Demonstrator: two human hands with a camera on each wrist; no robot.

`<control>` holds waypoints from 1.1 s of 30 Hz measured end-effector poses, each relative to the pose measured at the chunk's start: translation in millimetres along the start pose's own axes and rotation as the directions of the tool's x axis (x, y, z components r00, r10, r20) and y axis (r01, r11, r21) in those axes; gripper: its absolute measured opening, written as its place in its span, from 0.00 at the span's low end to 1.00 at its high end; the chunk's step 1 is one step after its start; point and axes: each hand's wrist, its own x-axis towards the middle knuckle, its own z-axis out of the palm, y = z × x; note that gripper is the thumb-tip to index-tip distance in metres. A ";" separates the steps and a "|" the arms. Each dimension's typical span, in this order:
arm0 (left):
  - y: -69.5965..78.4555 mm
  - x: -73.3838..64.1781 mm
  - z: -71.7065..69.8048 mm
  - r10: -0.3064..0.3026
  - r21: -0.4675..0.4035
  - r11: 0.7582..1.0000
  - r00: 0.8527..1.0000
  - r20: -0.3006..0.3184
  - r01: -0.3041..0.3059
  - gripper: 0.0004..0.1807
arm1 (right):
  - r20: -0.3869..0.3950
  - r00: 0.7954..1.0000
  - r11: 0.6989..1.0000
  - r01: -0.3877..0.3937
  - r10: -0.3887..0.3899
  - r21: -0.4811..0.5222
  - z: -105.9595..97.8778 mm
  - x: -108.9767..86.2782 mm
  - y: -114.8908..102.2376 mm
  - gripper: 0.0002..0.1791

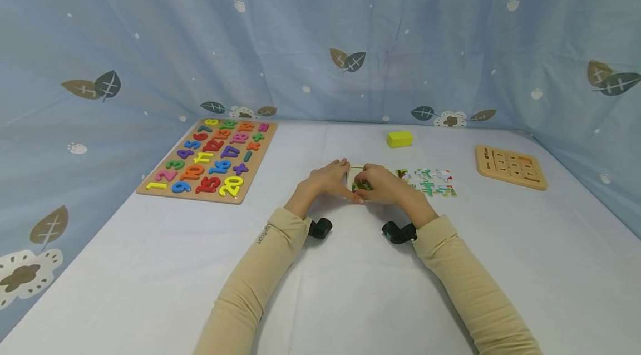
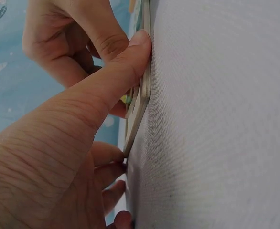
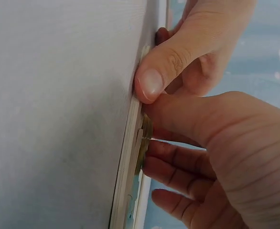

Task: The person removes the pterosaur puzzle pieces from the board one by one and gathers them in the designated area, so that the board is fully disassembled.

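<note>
Between the two hands lies a small, thin wooden puzzle board, flat on the white table. My left hand braces it, its thumb pressed on the near edge and the other fingers reaching along the left side. My right hand pinches a small green and yellow jigsaw piece low over the board, with the fingertips right at its surface. Both hands hide much of the board. Just to the right lie several loose jigsaw pieces, printed in green, white and red.
A wooden number board with colourful numerals and signs lies at the left. Toward the back stands a yellow block. On the right is a wooden number-tile board. A patterned blue curtain hangs behind the white table.
</note>
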 end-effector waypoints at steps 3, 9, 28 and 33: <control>0.3 0.1 0.3 -0.001 -0.003 1.000 1.000 0.002 0.001 0.61 | -0.003 1.000 1.000 0.002 -0.002 0.001 0.9 0.1 0.4 0.14; 0.9 0.5 1.3 0.002 -0.008 1.000 1.000 0.001 -0.002 0.61 | -0.039 0.999 1.000 0.026 -0.027 -0.009 1.7 -1.0 1.8 0.15; 2.1 -0.5 -0.8 0.000 0.008 1.000 1.000 -0.005 0.000 0.62 | -0.073 0.997 1.000 0.000 0.001 0.016 -30.1 -14.2 3.9 0.16; 2.1 -0.2 -0.4 -0.010 0.016 1.000 1.000 -0.008 0.010 0.61 | -0.075 0.997 1.000 -0.017 0.018 0.007 -37.4 -19.6 7.0 0.16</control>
